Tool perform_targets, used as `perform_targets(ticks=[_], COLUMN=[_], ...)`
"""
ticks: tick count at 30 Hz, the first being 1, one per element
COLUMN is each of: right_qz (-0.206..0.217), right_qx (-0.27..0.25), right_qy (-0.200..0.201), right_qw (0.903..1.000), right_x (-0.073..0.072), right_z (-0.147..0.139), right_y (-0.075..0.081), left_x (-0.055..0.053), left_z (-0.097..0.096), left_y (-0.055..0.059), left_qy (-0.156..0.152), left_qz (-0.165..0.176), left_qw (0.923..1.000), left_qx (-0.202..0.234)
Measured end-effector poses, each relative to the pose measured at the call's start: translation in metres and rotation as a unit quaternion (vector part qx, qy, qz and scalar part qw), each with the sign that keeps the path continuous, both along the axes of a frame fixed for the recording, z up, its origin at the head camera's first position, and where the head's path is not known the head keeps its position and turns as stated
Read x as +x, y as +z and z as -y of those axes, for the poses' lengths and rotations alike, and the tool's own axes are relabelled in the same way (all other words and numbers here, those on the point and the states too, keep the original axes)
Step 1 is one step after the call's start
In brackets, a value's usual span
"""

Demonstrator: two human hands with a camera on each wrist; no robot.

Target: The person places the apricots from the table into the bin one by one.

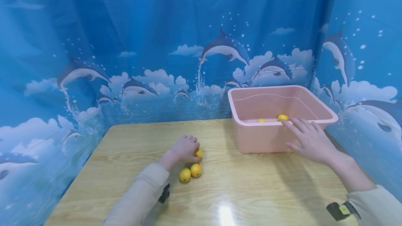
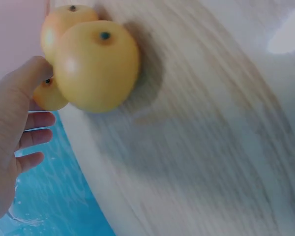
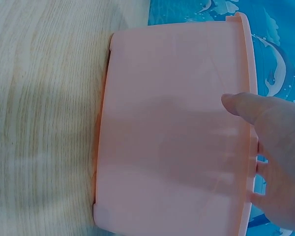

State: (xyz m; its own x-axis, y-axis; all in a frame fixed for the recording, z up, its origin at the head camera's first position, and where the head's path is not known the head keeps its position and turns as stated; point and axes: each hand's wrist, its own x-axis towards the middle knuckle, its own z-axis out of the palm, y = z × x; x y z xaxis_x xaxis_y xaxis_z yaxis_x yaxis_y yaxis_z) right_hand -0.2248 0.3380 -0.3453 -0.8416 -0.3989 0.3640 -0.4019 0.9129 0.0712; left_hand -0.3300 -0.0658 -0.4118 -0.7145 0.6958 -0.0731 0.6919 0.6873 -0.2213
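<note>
My left hand [image 1: 186,149] pinches a small round yellow-orange fruit [image 1: 199,153] between thumb and fingers at the middle of the table. Part of that fruit [image 2: 50,96] shows beyond the thumb in the left wrist view. Just nearer to me lie two more such fruits, a yellower one [image 1: 185,175] and a more orange one [image 1: 196,170], side by side. My right hand [image 1: 311,140], fingers spread and holding nothing, hovers at the front rim of a pink plastic tub [image 1: 267,138]. Inside the tub are yellow fruits [image 1: 283,118], partly hidden by its front wall.
The light wood table [image 1: 245,191] carries the tub at its back right. Blue curtains [image 1: 157,37] printed with dolphins hang behind and at both sides. A dark strap device [image 1: 340,210] sits on the right wrist, another [image 1: 164,194] on the left.
</note>
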Motion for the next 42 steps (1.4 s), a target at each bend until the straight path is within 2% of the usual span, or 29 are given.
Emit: perform_targets(ticks=[7, 17, 21, 27, 33, 42], right_qz=[0.012, 0.010, 0.008, 0.018, 0.017, 0.026], right_qx=[0.001, -0.005, -0.003, 0.002, -0.002, -0.004], right_qy=[-0.004, -0.008, -0.003, -0.007, -0.007, -0.016], right_qw=[0.9999, 0.9999, 1.0000, 0.9998, 0.9998, 0.9995], right_x=[0.000, 0.001, 0.001, 0.001, 0.001, 0.002], right_z=[0.000, 0.001, 0.000, 0.002, 0.003, 0.002], right_y=[0.002, 0.002, 0.001, 0.003, 0.002, 0.003], left_x=[-0.001, -0.003, -0.004, -0.002, -0.002, -0.002], left_z=[0.000, -0.006, -0.012, -0.021, -0.038, -0.073], left_y=[0.015, 0.045, 0.056, 0.076, 0.095, 0.123], left_qy=[-0.013, -0.045, -0.050, -0.047, -0.045, -0.043], left_qz=[-0.003, -0.056, -0.077, -0.092, -0.108, -0.097], left_qw=[0.9987, 0.9950, 0.9934, 0.9925, 0.9915, 0.9909], left_qx=[0.049, 0.070, 0.069, 0.064, 0.058, 0.082])
